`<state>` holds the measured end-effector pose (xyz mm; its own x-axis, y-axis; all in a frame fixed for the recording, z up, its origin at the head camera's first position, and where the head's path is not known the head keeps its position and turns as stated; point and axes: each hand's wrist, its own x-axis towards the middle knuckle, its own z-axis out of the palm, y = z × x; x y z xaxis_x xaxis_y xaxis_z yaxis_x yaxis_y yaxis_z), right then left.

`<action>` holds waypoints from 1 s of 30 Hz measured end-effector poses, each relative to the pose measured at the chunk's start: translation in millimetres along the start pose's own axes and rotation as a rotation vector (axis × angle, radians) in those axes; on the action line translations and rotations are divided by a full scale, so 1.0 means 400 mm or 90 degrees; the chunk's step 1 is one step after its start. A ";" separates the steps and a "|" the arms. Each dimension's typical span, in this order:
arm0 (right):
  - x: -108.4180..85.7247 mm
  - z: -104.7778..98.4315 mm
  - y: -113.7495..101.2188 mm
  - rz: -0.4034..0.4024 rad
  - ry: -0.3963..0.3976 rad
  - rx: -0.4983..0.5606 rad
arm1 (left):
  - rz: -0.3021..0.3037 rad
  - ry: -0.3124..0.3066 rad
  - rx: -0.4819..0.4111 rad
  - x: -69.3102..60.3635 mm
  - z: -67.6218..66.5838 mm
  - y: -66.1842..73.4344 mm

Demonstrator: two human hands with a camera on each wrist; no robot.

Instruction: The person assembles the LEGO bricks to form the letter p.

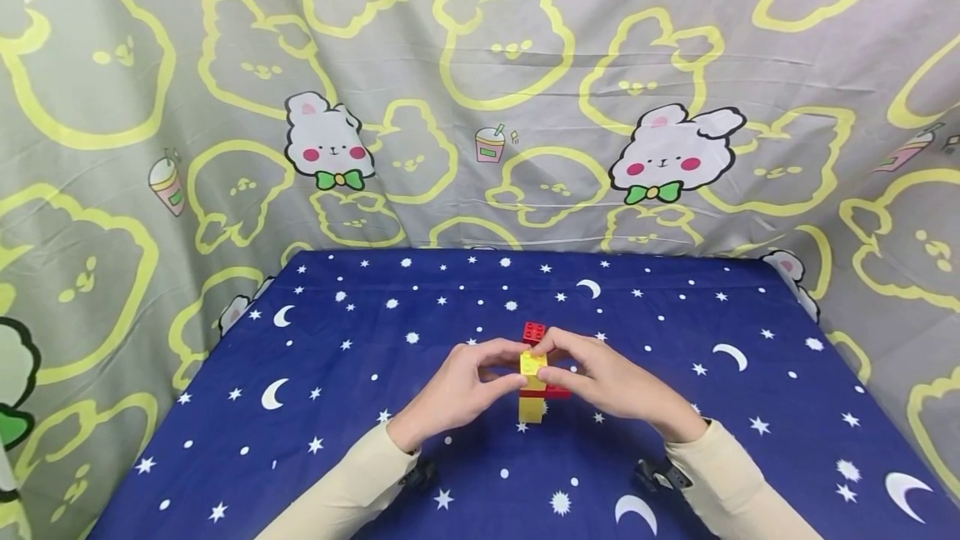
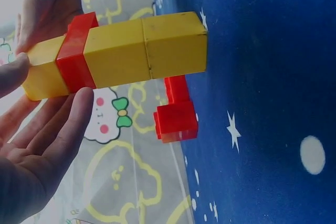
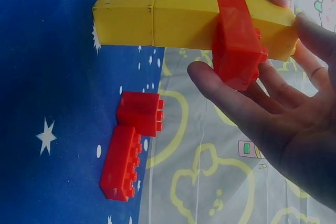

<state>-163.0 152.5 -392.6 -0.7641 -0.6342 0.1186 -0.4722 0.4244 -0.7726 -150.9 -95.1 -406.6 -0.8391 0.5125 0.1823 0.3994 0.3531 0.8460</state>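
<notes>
A tower of toy building bricks stands upright on the table between both hands. Its lower part is two yellow bricks (image 2: 176, 45), with a red brick (image 3: 236, 40) above them that juts out to the right. On top sits another yellow brick (image 1: 533, 363). From the left, my left hand (image 1: 453, 386) pinches this top brick between thumb and fingers. My right hand (image 1: 615, 375) grips the same brick from the opposite side, thumb nearer me. In the right wrist view, one right fingertip lies close to the red brick; contact is unclear.
Behind the tower, a shorter red brick (image 3: 139, 113) and a longer red brick (image 3: 119, 163) lie on the blue table cloth (image 1: 315, 357) with moons and stars. A grey patterned curtain (image 1: 405, 48) surrounds the table's back and sides.
</notes>
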 end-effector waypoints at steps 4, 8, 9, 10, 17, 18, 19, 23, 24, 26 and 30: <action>0.000 -0.003 -0.001 0.002 -0.004 0.009 | 0.004 -0.003 0.011 0.003 0.001 0.003; 0.001 -0.001 0.000 0.005 -0.009 0.027 | 0.014 -0.009 0.024 0.004 0.000 0.005; 0.002 0.001 0.001 0.006 -0.010 0.030 | 0.015 -0.010 0.028 0.003 -0.001 0.005; 0.003 0.002 0.002 0.004 -0.010 0.031 | 0.016 -0.010 0.032 0.003 -0.003 0.006; 0.007 0.016 -0.001 -0.006 0.002 0.025 | 0.018 -0.022 0.052 -0.004 -0.019 0.018; 0.007 0.017 -0.002 -0.005 0.003 0.023 | 0.017 -0.024 0.053 -0.005 -0.020 0.020; 0.007 0.018 -0.004 -0.003 0.004 0.021 | 0.018 -0.026 0.055 -0.005 -0.022 0.021; 0.006 0.019 -0.009 -0.001 0.007 0.020 | 0.025 -0.030 0.058 -0.006 -0.026 0.024; 0.007 0.018 -0.009 -0.004 0.007 0.019 | 0.027 -0.030 0.059 -0.006 -0.027 0.024; 0.006 0.017 -0.010 -0.012 0.008 0.018 | 0.029 -0.027 0.064 -0.007 -0.030 0.026; 0.004 0.010 -0.006 -0.021 0.028 0.009 | 0.029 -0.020 0.067 -0.007 -0.037 0.028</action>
<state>-161.3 148.1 -393.1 -0.7664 -0.6191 0.1713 -0.4919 0.3941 -0.7764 -149.6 -104.3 -390.3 -0.8078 0.5538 0.2020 0.4747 0.4078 0.7800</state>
